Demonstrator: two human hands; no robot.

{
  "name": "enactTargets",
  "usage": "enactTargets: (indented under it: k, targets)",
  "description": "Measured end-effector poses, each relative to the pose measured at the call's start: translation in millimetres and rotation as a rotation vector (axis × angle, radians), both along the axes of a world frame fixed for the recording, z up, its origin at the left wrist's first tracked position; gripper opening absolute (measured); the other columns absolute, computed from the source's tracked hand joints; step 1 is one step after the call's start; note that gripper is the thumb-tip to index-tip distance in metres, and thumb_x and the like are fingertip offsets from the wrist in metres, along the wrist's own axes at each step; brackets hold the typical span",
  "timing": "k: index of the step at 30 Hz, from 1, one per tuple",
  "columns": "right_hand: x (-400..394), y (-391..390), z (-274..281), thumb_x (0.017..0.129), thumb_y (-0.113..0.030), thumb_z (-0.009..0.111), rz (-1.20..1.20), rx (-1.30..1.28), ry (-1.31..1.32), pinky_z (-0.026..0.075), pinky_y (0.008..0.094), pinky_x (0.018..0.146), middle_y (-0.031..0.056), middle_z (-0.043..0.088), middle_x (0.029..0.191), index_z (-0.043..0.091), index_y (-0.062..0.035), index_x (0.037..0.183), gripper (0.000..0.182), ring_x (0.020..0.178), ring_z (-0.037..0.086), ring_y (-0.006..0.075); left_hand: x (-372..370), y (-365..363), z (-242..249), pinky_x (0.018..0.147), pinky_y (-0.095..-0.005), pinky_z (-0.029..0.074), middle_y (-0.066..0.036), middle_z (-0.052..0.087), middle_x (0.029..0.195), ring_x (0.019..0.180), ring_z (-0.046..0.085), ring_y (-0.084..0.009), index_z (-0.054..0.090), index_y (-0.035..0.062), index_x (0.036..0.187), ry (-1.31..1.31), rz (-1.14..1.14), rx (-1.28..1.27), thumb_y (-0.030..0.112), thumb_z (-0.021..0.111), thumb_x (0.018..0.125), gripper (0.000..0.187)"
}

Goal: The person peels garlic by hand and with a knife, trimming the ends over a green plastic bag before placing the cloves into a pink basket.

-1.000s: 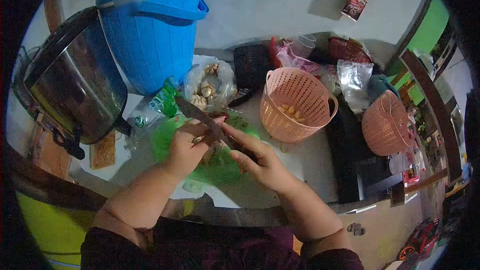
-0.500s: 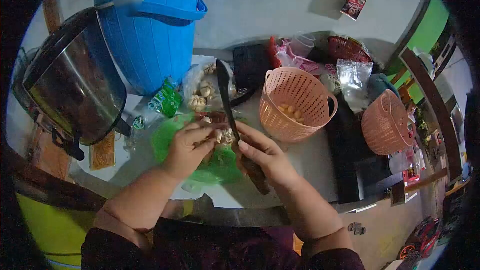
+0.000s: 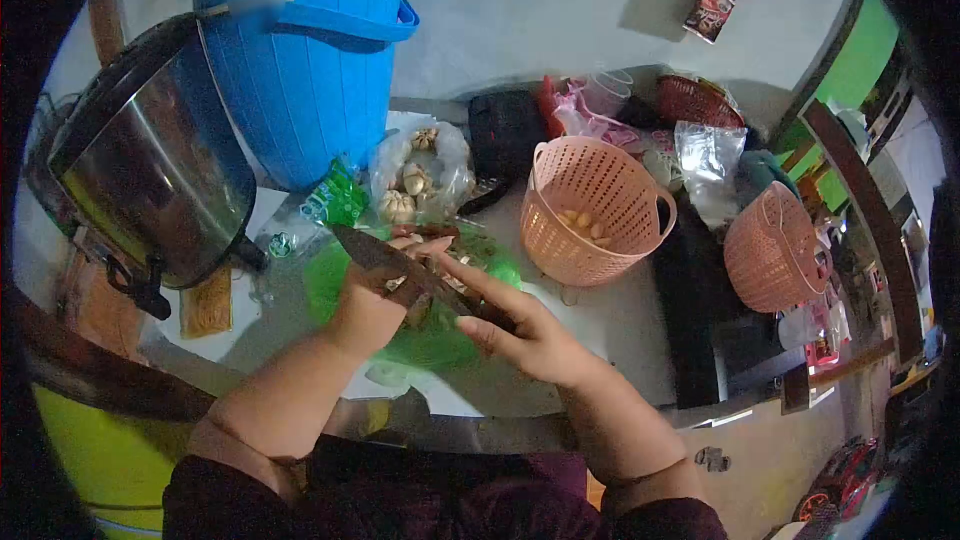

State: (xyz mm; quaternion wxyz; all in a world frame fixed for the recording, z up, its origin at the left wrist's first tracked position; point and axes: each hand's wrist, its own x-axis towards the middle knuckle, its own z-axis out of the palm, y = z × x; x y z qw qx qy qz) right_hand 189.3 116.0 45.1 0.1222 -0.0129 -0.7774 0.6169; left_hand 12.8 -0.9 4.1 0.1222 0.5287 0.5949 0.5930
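My right hand [image 3: 520, 325] is wrapped round a dark knife [image 3: 375, 255], whose blade points up and to the left across my left hand. Fingers of my left hand [image 3: 370, 305] are pressed together beneath the blade, and what they hold is too hidden to name. Both hands are over a green plastic bag [image 3: 320, 275] with pale and reddish pieces on it. Just beyond lies a clear bag [image 3: 455, 165] with garlic bulbs [image 3: 397, 206]. To the right, a pink basket [image 3: 590, 180] contains peeled cloves [image 3: 582, 221].
A blue bucket [image 3: 305, 70] and a large dark pot [image 3: 155, 160] stand at the left. On the right are a second pink basket [image 3: 775, 250] and a clear packet [image 3: 708, 160]. A dark red basket [image 3: 697, 102] sits at the back.
The knife has swung from nearly upright to leaning left, its blade now over my left hand. My right hand has moved left, its fingers reaching close to my left hand.
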Motion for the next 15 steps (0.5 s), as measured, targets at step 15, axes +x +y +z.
enactTargets:
  k: [15]
  targets:
    - [-1.9,3.8,-6.0,0.094,-0.011,0.057,-0.001,0.148,0.098,0.032,0.0334,0.106,0.0140,0.043,0.144,0.035,-0.0039,0.145,0.056,0.131,0.041,0.0192,3.1,-1.4,1.7,0.086,-0.0294,0.047,-0.006,0.064,0.104,0.097,0.060,-0.0168,0.066,0.0018,0.113,0.033,-0.013,0.030,-0.009,0.059,0.079,0.037]
